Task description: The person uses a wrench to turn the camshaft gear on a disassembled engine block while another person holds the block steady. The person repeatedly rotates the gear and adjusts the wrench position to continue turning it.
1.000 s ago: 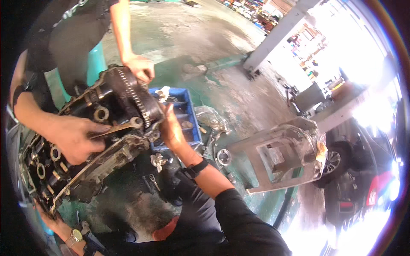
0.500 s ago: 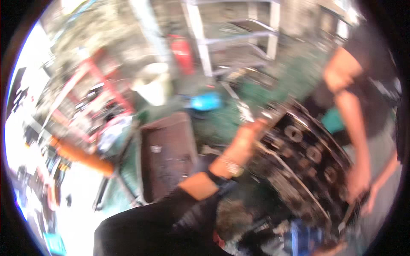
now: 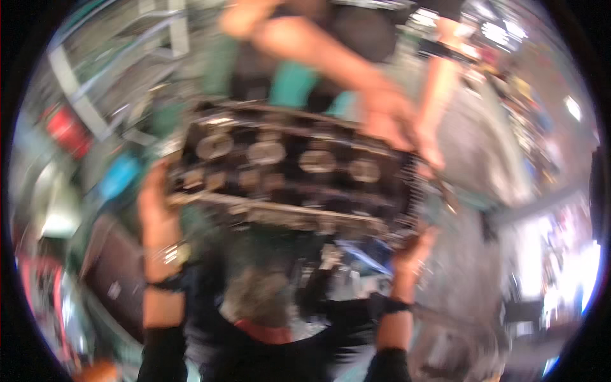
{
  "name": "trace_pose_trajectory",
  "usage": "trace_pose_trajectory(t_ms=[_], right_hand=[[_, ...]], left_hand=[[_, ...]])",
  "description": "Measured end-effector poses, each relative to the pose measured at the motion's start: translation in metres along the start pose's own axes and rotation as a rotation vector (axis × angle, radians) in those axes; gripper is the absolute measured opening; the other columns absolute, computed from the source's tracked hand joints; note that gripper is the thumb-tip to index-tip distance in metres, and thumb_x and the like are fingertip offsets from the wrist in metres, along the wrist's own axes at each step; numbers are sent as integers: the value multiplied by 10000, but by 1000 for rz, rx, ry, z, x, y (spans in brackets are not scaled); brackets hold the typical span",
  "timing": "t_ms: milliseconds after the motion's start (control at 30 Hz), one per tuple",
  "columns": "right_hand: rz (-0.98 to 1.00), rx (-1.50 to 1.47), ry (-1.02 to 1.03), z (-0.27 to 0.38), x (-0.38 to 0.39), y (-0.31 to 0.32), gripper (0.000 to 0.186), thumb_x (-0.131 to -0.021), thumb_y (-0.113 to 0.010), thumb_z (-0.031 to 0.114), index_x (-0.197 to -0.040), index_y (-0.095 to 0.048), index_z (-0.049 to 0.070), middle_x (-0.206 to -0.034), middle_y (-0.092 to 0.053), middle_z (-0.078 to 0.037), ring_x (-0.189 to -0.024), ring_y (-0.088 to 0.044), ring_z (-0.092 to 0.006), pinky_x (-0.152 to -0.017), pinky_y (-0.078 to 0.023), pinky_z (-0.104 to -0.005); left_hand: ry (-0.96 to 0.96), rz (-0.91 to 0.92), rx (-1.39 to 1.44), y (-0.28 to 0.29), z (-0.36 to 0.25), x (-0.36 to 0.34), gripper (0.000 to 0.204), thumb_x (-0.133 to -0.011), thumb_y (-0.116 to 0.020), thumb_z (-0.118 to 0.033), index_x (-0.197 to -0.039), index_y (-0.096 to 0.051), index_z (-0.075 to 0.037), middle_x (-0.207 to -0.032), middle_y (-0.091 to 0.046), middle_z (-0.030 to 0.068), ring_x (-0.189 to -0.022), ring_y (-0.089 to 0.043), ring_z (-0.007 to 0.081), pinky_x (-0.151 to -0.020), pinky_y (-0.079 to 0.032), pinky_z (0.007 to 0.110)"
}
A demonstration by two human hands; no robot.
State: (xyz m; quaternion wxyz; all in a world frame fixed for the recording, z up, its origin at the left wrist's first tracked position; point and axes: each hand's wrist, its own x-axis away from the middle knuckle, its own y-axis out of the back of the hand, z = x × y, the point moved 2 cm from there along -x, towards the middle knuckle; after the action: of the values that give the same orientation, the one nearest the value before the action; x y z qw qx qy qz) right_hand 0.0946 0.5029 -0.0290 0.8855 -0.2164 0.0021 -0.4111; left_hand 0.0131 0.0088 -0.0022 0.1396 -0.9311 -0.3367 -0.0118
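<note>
An engine cylinder head (image 3: 293,210), dark and greasy with a row of round openings along its top, lies crosswise before me, held up between my hands. My left hand (image 3: 156,194) is closed around its left end, a watch and a dark band on that wrist. At the near right corner, my right hand (image 3: 412,253) grips it from beside and below; its fingertips are partly hidden. A co-worker's hand (image 3: 389,118) rests on the far right edge, and that person's other hand (image 3: 431,149) is close to the right end. Motion blurs everything.
At the left are a brown tray (image 3: 118,277), a blue item (image 3: 119,177), a pale bucket (image 3: 57,204) and a red cylinder (image 3: 65,132). A pale metal rack (image 3: 79,95) stands far left. The co-worker stands opposite, across the cylinder head.
My view has swung right, so the cylinder head now lies across the middle. My right hand shows clearly at its near right corner. My left hand stays on its left end.
</note>
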Motion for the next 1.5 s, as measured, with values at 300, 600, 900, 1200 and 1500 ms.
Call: trace_pose_trajectory(t_ms=[300, 600, 900, 1200, 1500], right_hand=[[176, -17, 7, -1, 24, -25, 761, -894, -273, 643, -1388, -316, 65, -837, -550, -22, -460, -270, -61, -398, -202, -215], [246, -159, -53, -8, 20, -26, 747, -888, -323, 637, -1373, -342, 69, -1069, -575, -56, -655, -437, -112, -591, -375, -248], [296, 261, 114, 0, 23, -21, 676, -927, -280, 585, -1367, -365, 79, -1071, -589, -39, -617, -437, -75, -524, -354, -210], [392, -165, -56, 1, 25, -27, 711, -921, -277, 588, -1378, -320, 45, -1201, -522, -84, -948, -491, -180, -792, -389, -293], [369, 103, 53, -3, 19, -18, 793, -888, -283, 641, -1391, -269, 29, -1363, -407, -107, -1253, -382, -290, -1043, -301, -449]], left_hand=[[88, 386, 367, -5, 8, -39, 398, -904, -531, -318, -1101, -567, 25, -1034, -622, 94, -861, -629, 187, -725, -521, 308], [91, 440, 420, -14, 0, -32, 331, -910, -527, -301, -1024, -590, 4, -950, -636, 79, -795, -628, 175, -694, -517, 298], [83, 428, 443, -15, 2, -33, 348, -918, -508, -293, -1036, -576, 28, -951, -630, 97, -803, -621, 181, -703, -509, 300], [99, 461, 417, -11, 1, -35, 336, -919, -508, -277, -1050, -580, 24, -983, -630, 93, -830, -613, 184, -733, -495, 306], [113, 393, 382, -12, -3, -30, 332, -917, -517, -286, -1046, -581, 13, -959, -627, 81, -811, -611, 170, -710, -497, 296]])
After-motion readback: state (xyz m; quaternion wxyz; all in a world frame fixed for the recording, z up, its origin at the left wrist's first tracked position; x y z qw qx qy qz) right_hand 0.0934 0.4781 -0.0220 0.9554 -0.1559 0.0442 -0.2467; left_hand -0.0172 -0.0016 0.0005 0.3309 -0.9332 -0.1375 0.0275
